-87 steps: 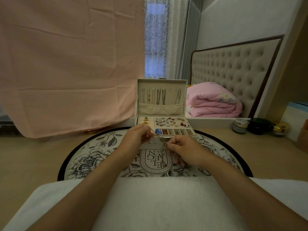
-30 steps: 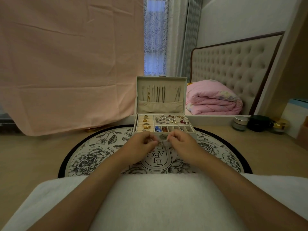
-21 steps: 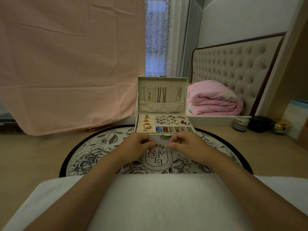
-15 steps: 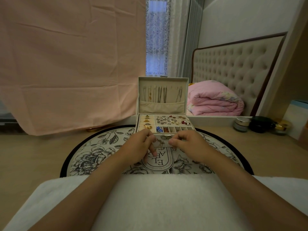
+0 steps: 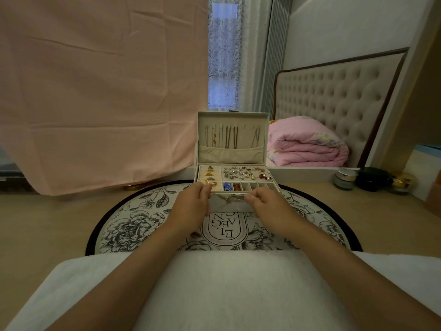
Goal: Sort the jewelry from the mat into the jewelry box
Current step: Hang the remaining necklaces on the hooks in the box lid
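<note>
The cream jewelry box [image 5: 232, 206] stands open at the back of the round floral mat [image 5: 133, 223]. Its upright lid [image 5: 232, 139] holds several hanging necklaces. The tray shows gold rings [image 5: 210, 180] on the left, a cluster of earrings [image 5: 243, 174] on the right, and small compartments along the front. My left hand [image 5: 191, 206] and my right hand [image 5: 269, 209] are level with the box's front wall. Each pinches one end of a thin chain [image 5: 225, 199] stretched between them, with a small pendant hanging near its middle.
A white towel [image 5: 226, 290] lies across my lap at the near edge. Small cosmetic jars [image 5: 346, 179] and a dark round case [image 5: 372, 179] stand at the right rear. A pink cloth [image 5: 95, 91] hangs behind on the left, and a folded pink quilt [image 5: 305, 144] lies behind the box.
My hands have drawn apart and risen a little toward the box's front rim, pulling the thin chain taut between them. The box has stayed put.
</note>
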`<state>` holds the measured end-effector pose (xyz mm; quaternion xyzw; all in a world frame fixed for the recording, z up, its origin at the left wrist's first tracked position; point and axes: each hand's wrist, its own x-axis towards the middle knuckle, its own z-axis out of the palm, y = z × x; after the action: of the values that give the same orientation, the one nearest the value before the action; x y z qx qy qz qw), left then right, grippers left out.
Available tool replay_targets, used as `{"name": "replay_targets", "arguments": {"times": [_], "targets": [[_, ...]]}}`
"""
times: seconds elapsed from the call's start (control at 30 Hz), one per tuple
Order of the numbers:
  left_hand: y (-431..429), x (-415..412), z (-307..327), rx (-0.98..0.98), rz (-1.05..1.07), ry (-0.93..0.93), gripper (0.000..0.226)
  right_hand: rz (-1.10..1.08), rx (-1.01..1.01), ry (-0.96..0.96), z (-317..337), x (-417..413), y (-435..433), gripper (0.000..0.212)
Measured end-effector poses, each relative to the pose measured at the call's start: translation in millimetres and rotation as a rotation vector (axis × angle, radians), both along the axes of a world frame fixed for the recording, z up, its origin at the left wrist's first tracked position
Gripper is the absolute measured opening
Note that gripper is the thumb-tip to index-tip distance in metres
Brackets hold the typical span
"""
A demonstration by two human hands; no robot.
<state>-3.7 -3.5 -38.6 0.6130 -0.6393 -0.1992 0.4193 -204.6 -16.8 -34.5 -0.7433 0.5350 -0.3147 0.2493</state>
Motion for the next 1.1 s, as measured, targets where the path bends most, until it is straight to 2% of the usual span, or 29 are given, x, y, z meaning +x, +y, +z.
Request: {"name": "replay_targets", "arguments": {"times": [0.1,0.23,0.33,0.4,0.43,0.57,0.67,0.77,0.9,1.03,1.1], "targets": [[-4,12,-3,0.033,0.035,-0.307,0.035,-0.041,0.017,0.031,1,-2,0,0.025],[-3,15,-3,0.085,0.011,-0.508,0.036,-0.095,0.011,0.049,0,-2,-2,0.024],[1,13,2,0.096,0.012,-0.770,0.031,-0.142,-0.065,0.197,0,-2,-4,0.022],[2,10,4,0.121,0.006,-0.984,0.026,-0.108,-0.057,0.328,-2,-2,-2,0.022],[3,9,5,0.149,0.000,-1.029,0.026,-0.081,-0.032,0.394,-3,-2,-1,0.023],[3,8,7,0.268,-0.083,-0.945,0.029,-0.035,0.015,0.606,-5,-3,4,0.026],[3,5,4,0.116,-0.130,-0.884,0.017,-0.037,-0.053,0.675,-2,-2,7,0.023],[3,-3,0,0.005,-0.213,-0.761,0.026,-0.032,-0.166,0.724,2,1,9,0.013],[2,-8,-10,0.000,-0.288,-0.679,0.020,0.055,-0.279,0.591,-4,7,8,0.018],[1,-6,-15,0.033,-0.258,-0.427,0.006,0.176,-0.124,0.322,-17,13,8,0.018],[0,-5,-15,0.067,-0.264,-0.286,0.005,0.144,-0.039,0.170,-20,12,6,0.013]]}}
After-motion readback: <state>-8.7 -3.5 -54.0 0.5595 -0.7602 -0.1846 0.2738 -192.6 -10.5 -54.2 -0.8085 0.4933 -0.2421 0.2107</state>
